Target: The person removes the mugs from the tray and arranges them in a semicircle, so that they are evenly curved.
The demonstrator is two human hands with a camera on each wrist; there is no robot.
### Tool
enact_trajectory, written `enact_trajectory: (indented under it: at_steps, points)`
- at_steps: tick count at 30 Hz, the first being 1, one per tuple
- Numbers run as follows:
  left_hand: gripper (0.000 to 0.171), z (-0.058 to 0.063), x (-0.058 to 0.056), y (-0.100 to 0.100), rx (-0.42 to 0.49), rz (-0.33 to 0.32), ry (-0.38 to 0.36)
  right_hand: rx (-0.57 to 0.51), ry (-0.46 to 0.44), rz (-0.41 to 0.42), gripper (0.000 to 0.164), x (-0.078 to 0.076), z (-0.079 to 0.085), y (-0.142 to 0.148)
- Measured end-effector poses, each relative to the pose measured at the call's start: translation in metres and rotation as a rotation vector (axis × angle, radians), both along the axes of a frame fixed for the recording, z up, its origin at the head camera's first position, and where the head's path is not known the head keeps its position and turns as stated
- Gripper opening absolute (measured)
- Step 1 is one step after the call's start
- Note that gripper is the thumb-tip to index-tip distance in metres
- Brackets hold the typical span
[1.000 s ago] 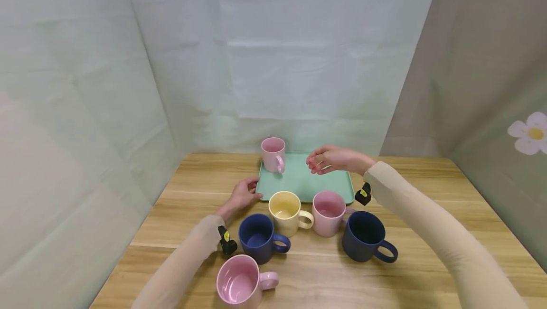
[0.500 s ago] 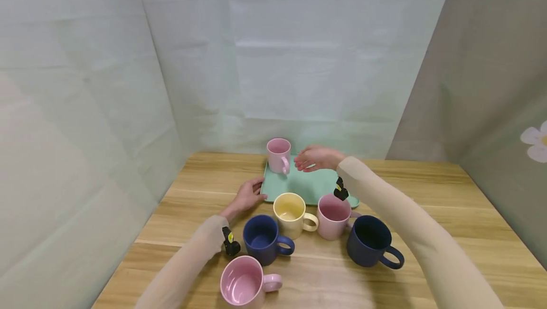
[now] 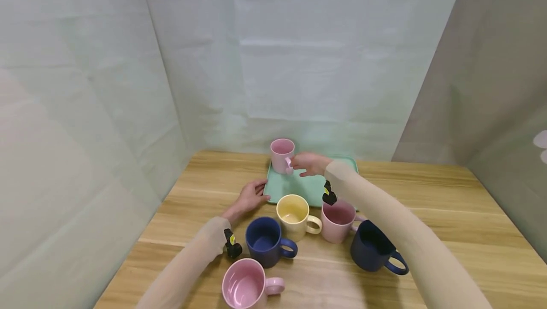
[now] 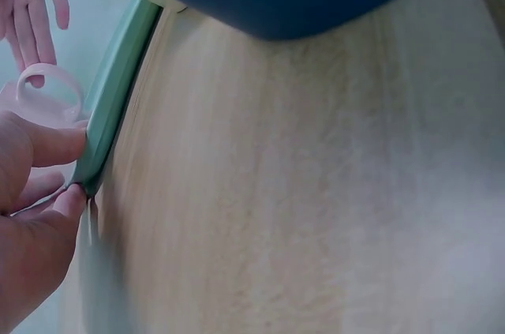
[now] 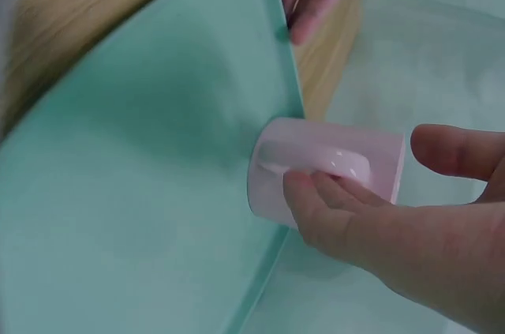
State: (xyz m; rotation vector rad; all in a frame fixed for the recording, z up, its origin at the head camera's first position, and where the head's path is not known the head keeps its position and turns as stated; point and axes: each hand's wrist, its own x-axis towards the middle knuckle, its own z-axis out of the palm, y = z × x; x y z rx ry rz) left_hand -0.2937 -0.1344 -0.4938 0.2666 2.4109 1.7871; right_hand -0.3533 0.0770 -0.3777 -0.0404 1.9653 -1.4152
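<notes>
A pink mug (image 3: 279,162) stands upright at the back left corner of the mint-green tray (image 3: 299,186), its handle facing right and toward me. My right hand (image 3: 311,163) is at that handle. Seen from the right wrist, its fingers (image 5: 316,204) extend over the handle, while the thumb (image 5: 454,151) is held apart, beside the mug's rim. At the tray's front left corner is my left hand (image 3: 251,196). The left wrist view shows its thumb and fingers pinching the tray's rim (image 4: 118,85).
In front of the tray stand a yellow mug (image 3: 292,226) and a second pink mug (image 3: 335,230), partly behind my right forearm. A blue mug (image 3: 261,251) and a third pink mug (image 3: 245,283) are nearer on the left, a dark blue mug (image 3: 368,252) on the right. Cloth curtains (image 3: 299,62) enclose the table.
My right hand has moved left across the tray to the pink mug's handle. My left hand stays at the tray corner. The head view has shifted slightly.
</notes>
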Motion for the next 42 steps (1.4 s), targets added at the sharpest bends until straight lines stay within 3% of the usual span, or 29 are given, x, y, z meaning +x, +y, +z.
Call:
enact_trajectory:
  at_steps: [11, 15, 23, 30, 34, 42]
  points:
    - [0.060, 0.002, 0.004, 0.002, 0.002, -0.021, -0.010, 0.081, -0.007, 0.015, 0.049, 0.003, -0.004, 0.007]
    - [0.059, -0.001, 0.003, 0.002, -0.010, 0.004, -0.020, 0.127, -0.031, 0.058, 0.044, 0.003, 0.001, 0.015]
    - [0.059, 0.000, 0.003, 0.000, -0.031, 0.023, -0.033, 0.257, -0.007, 0.180, 0.007, -0.001, 0.000, 0.036]
    - [0.059, -0.001, 0.002, 0.000, -0.034, 0.014, -0.033, 0.300, 0.071, 0.282, 0.021, -0.002, -0.001, 0.055]
    - [0.059, -0.001, 0.000, -0.001, -0.034, 0.011, -0.024, 0.285, 0.110, 0.266, 0.018, -0.001, 0.001, 0.064]
    - [0.058, -0.001, -0.004, -0.002, -0.046, -0.004, -0.011, 0.200, 0.181, 0.135, 0.017, 0.005, 0.003, 0.076]
